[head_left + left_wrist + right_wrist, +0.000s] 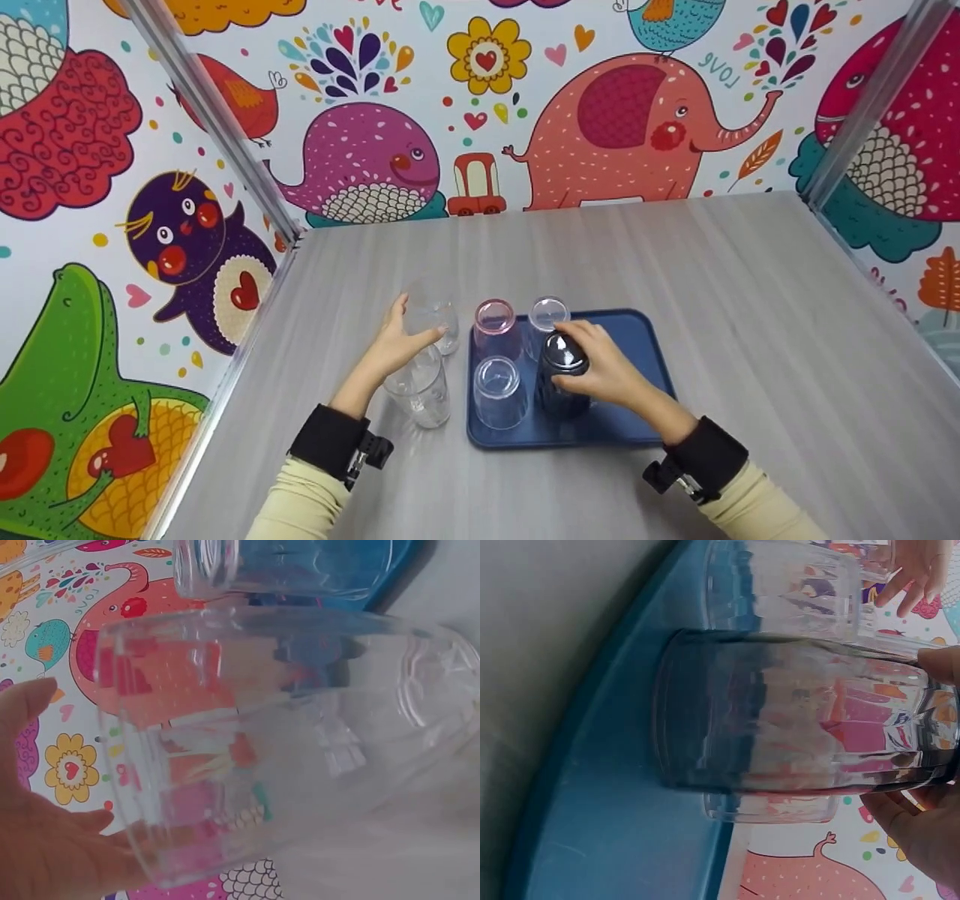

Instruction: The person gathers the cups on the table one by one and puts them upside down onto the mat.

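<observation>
My right hand point(604, 367) grips a dark tinted glass point(562, 390) near its upturned base. The glass stands mouth down on the blue tray point(630, 330), and in the right wrist view its rim is at the tray. My left hand point(397, 341) is spread, thumb and fingers apart, beside a clear glass point(448, 334) on the table; whether it touches that glass I cannot tell. Nearer me, another clear glass point(424, 394) stands mouth up, and it fills much of the left wrist view with the left hand behind it.
On the tray's left half stand a pink-tinted glass point(495, 330) and a clear glass point(499, 397), both upside down. Another upturned clear glass point(549, 309) is behind the dark one. Patterned walls point(480, 112) border the grey wooden table point(750, 337).
</observation>
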`<act>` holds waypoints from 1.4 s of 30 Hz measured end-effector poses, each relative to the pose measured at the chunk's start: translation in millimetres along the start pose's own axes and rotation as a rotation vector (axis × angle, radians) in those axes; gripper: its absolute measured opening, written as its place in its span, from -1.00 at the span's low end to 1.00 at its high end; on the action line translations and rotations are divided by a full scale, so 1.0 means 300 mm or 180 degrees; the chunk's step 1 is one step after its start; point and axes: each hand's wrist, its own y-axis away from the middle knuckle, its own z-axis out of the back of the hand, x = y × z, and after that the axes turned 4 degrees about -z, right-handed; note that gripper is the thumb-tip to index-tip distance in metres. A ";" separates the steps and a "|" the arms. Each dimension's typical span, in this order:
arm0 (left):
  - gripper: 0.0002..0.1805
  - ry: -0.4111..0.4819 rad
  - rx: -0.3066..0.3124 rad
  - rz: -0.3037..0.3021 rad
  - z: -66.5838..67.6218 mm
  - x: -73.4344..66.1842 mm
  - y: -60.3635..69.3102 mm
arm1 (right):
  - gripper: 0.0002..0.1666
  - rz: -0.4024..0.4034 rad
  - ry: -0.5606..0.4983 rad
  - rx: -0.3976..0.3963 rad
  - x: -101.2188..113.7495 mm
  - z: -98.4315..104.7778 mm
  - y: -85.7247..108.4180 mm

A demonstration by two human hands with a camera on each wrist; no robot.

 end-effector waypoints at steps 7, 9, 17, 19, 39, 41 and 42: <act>0.01 -0.0018 0.0022 -0.0004 0.031 0.029 0.020 | -0.16 -0.0016 0.0042 0.0054 -0.001 -0.002 0.004; 0.04 0.0047 0.0073 -0.0013 0.047 0.049 0.032 | -0.14 -0.0034 0.0030 0.0118 -0.002 0.001 0.006; 0.01 0.0749 0.0196 -0.0391 0.090 0.232 0.099 | 0.01 -0.0160 -0.0560 -0.0136 -0.052 0.054 0.042; 0.01 0.0882 0.0189 -0.0489 0.090 0.282 0.115 | -0.06 -0.0175 -0.0692 -0.0338 -0.070 0.080 0.048; 0.03 0.1286 -0.0021 -0.0918 -0.082 0.382 0.113 | -0.11 -0.0566 -0.0597 -0.0474 -0.173 0.192 0.111; 0.00 0.1253 -0.0010 -0.0931 -0.087 0.381 0.112 | -0.11 -0.0554 -0.0618 -0.0490 -0.171 0.196 0.114; -0.01 0.1235 -0.0007 -0.0929 -0.088 0.380 0.111 | -0.11 -0.0548 -0.0621 -0.0497 -0.171 0.198 0.115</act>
